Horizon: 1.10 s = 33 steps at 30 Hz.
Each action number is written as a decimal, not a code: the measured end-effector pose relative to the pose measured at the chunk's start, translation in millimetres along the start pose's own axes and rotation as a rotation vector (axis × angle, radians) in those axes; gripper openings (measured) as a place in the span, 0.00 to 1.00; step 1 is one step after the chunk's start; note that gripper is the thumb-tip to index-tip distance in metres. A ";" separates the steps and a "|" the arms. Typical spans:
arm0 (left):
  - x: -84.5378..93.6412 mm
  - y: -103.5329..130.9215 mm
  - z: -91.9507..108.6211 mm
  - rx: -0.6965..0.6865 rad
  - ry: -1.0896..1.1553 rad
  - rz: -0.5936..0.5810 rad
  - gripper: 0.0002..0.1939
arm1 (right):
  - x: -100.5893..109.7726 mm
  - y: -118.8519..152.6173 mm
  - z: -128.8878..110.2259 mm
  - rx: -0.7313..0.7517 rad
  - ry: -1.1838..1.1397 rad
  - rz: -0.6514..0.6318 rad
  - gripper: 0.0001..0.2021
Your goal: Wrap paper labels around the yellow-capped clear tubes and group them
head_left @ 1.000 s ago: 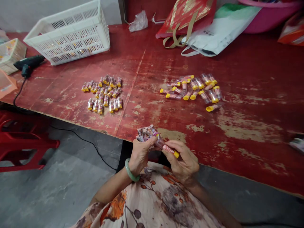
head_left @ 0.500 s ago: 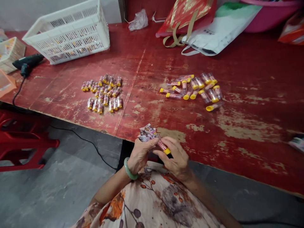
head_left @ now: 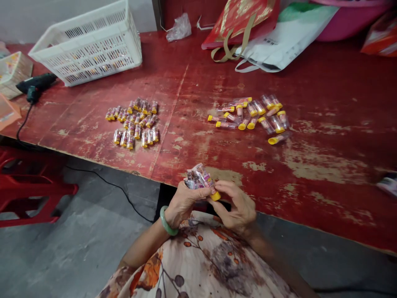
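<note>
Just over the table's front edge, my left hand (head_left: 183,203) is closed on a bunch of small printed plastic film sleeves (head_left: 191,179). A clear tube with a yellow cap (head_left: 215,195) leans across that bunch, its cap end toward me. Purple-printed clear film (head_left: 203,176) lies along the tube and seems to wrap it; my left thumb presses beside it. The thumb and fingers of my right hand (head_left: 237,207) pinch the tube near its cap. Parts of the sleeves are hidden behind my left fingers.
Left on the red table (head_left: 198,145) lies a group of film-wrapped tubes (head_left: 132,124); right, loose clear tubes with yellow caps (head_left: 248,114). Behind stand a white crate (head_left: 93,54) and bags (head_left: 285,45). A black heat gun (head_left: 37,82) lies far left, above a red stool (head_left: 34,186).
The tube has moved up against the sleeves, and printed film now shows along it where the tube was bare. My right hand has shifted slightly right.
</note>
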<state>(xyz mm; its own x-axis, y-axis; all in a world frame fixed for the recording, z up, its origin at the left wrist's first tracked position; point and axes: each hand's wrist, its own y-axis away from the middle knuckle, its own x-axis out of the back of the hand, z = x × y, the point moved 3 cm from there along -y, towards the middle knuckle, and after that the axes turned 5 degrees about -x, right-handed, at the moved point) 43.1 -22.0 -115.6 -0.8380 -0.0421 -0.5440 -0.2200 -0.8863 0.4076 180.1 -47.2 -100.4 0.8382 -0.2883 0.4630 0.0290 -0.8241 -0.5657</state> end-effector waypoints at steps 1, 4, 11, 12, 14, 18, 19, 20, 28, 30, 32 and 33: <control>-0.4 0.4 0.6 -0.018 -0.001 -0.001 0.18 | -0.8 2.0 -0.9 0.017 0.013 0.025 0.17; -1.9 1.1 3.1 -0.068 0.003 -0.026 0.18 | -2.9 7.5 -0.5 0.018 0.004 0.143 0.21; -4.1 -0.9 10.5 -0.197 0.106 0.144 0.18 | -7.4 7.9 -6.0 0.071 0.115 0.303 0.24; -5.1 -1.5 12.4 -0.227 0.131 0.159 0.18 | -7.4 7.1 -7.7 0.104 0.157 0.293 0.24; -5.8 -2.7 15.5 -0.254 0.157 0.191 0.17 | -7.6 5.9 -10.0 0.180 0.225 0.209 0.24; -3.9 -3.9 17.2 -0.179 0.160 0.201 0.16 | -6.2 5.3 -8.4 0.230 0.172 -0.033 0.21; -3.8 -3.4 16.8 -0.157 0.167 0.183 0.16 | -4.8 5.1 -7.6 0.213 0.142 -0.043 0.19; -3.9 -2.6 16.2 -0.141 0.173 0.167 0.16 | -3.0 4.6 -7.0 0.190 0.120 -0.022 0.18; -9.5 7.0 9.0 -0.110 0.162 0.130 0.17 | -0.3 1.7 -11.3 0.061 0.091 0.160 0.11; -9.9 8.3 7.9 -0.125 0.144 0.131 0.17 | -1.5 3.0 -10.6 0.015 0.066 0.198 0.11; -9.8 9.5 6.5 -0.143 0.129 0.134 0.16 | -2.7 4.9 -9.8 -0.014 0.046 0.233 0.11; -9.6 10.0 5.7 -0.147 0.125 0.134 0.17 | -3.3 5.7 -9.7 -0.017 0.043 0.245 0.11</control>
<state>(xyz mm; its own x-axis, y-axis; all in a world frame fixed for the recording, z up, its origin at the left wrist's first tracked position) 46.1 -27.8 -102.1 -0.7847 -0.2129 -0.5822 -0.0280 -0.9260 0.3764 172.3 -55.6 -98.5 0.7952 -0.5006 0.3421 -0.1820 -0.7352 -0.6530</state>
